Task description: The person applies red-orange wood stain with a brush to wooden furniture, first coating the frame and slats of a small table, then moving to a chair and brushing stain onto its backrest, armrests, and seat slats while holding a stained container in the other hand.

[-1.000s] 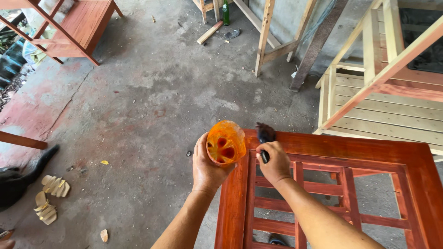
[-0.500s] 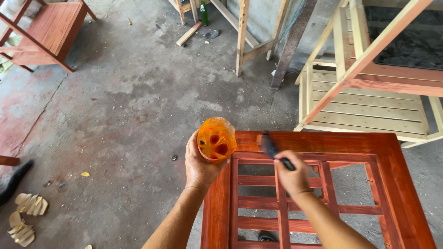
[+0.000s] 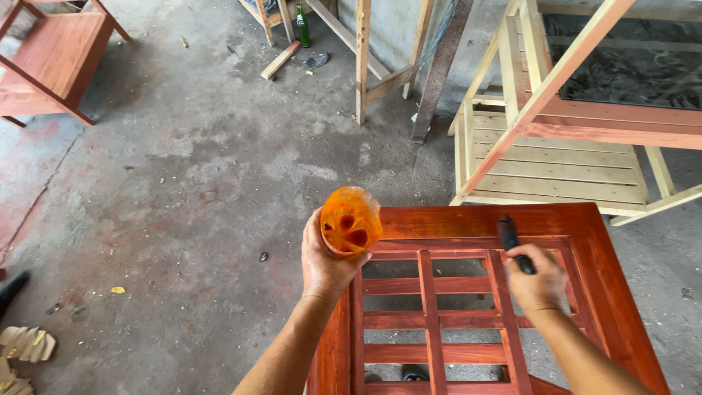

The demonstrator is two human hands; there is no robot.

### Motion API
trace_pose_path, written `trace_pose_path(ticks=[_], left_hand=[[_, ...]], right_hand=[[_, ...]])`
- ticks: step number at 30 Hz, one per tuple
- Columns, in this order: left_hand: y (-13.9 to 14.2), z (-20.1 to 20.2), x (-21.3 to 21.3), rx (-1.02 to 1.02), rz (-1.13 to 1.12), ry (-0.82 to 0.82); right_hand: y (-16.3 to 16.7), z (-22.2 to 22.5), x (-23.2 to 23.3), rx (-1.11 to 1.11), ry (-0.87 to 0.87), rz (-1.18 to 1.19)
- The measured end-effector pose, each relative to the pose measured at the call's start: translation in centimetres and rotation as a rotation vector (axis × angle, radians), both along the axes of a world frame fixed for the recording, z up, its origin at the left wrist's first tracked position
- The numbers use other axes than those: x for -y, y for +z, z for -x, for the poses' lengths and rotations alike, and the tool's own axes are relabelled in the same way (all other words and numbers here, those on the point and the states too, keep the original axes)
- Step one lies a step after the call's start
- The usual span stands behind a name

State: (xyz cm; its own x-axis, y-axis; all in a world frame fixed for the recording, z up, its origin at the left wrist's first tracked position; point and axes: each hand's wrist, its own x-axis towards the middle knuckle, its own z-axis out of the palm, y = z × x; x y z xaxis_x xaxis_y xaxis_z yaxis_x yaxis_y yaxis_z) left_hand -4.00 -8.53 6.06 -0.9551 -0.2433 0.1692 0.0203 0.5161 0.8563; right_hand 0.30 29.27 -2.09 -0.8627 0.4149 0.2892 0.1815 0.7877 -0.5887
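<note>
My left hand (image 3: 323, 265) holds an orange-stained cup (image 3: 351, 220) of reddish varnish, tilted toward me, just past the left corner of a red-stained wooden frame (image 3: 468, 222). The frame lies flat below me and has slats and cross bars. My right hand (image 3: 537, 281) grips a dark paintbrush (image 3: 507, 235) whose head rests on the frame's inner top rail, right of the middle. Both forearms reach in from the bottom edge.
Bare concrete floor (image 3: 183, 175) spreads to the left. An unstained pale wooden rack (image 3: 541, 161) stands at right behind the frame. A red-stained table (image 3: 51, 58) sits top left. A green bottle (image 3: 302, 25), leaning planks and wood scraps (image 3: 25, 344) lie around.
My right hand and the brush have moved to the right along the frame's top rail. The view has shifted right, and the cup stays in my left hand.
</note>
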Motion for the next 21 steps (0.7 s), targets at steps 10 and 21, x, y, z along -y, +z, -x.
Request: trace_pose_path(ticks=[10, 21], left_hand=[[1.1, -1.8, 3.2, 0.011, -0.047, 0.048], [1.2, -2.0, 3.5, 0.031, -0.005, 0.076]], right_hand=[[4.0, 1.0, 15.3, 0.046, 0.645, 0.242], [5.8, 3.3, 18.6, 0.152, 0.826, 0.092]])
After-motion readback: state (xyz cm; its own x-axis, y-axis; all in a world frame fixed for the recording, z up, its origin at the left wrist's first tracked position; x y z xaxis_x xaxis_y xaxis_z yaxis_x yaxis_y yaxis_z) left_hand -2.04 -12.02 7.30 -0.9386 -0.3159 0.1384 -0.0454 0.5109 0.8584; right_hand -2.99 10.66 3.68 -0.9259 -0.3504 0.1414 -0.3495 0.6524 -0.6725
